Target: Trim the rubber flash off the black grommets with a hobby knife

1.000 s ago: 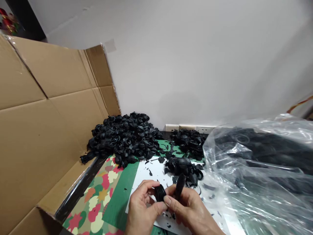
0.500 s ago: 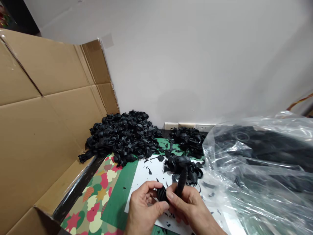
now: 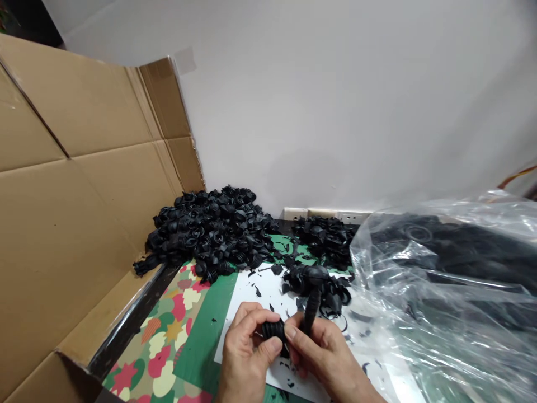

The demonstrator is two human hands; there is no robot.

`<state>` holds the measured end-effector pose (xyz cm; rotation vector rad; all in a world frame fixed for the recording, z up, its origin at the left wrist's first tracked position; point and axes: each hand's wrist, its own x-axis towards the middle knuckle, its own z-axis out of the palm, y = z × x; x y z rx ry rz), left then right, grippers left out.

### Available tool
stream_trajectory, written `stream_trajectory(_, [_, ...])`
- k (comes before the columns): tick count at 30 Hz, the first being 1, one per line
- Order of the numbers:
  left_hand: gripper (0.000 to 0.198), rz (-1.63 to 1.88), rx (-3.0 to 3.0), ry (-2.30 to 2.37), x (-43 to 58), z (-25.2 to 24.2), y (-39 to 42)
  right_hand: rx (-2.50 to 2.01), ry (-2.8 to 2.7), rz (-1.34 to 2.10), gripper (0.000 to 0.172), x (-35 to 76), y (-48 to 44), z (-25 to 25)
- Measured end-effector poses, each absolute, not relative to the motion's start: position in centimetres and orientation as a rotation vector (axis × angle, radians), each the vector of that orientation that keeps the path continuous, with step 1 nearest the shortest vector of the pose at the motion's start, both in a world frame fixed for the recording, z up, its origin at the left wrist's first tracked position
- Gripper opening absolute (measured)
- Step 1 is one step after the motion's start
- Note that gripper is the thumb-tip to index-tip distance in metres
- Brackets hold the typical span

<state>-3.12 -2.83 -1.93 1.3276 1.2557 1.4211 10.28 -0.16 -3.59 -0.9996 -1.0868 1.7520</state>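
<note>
My left hand (image 3: 247, 350) is closed around a small black ribbed rubber bellows (image 3: 272, 330), thumb in front and fingers behind. Right beside it, my right hand (image 3: 319, 350) pinches at the bellows' right end with thumb and forefinger. A black stick-like tool handle (image 3: 311, 309) is gripped in that same hand and points up past the forefinger; its lower end is hidden by the fingers. Just behind the hands lies a small heap of black rubber parts (image 3: 310, 280) on a white sheet (image 3: 245, 291) sprinkled with black scraps.
A large pile of black ribbed rubber pieces (image 3: 213, 229) leans toward a cardboard box (image 3: 104, 184) on the left. Black scraps (image 3: 327, 238) lie near wall sockets (image 3: 352, 217). A clear plastic bag (image 3: 440, 302) with black parts covers the right side. Patterned board (image 3: 168, 341) lies front left.
The bellows has turned in my left hand, so its ribs now show more from the side. My left fingers have shifted over it; my right hand keeps the tool in nearly the same place.
</note>
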Motion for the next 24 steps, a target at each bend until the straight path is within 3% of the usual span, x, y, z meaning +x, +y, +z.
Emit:
stream_trajectory(17, [0.010,1.472,1.256,1.344,-3.1,-2.0,-2.9,-1.038,-1.110,1.772,0.052,9.7,-0.3,-3.5])
stream_trajectory(24, [0.010,1.500,1.258,1.345,-3.2,-2.2,-3.0,-1.000,-1.170,1.289,0.043,12.1,-0.4,-0.8])
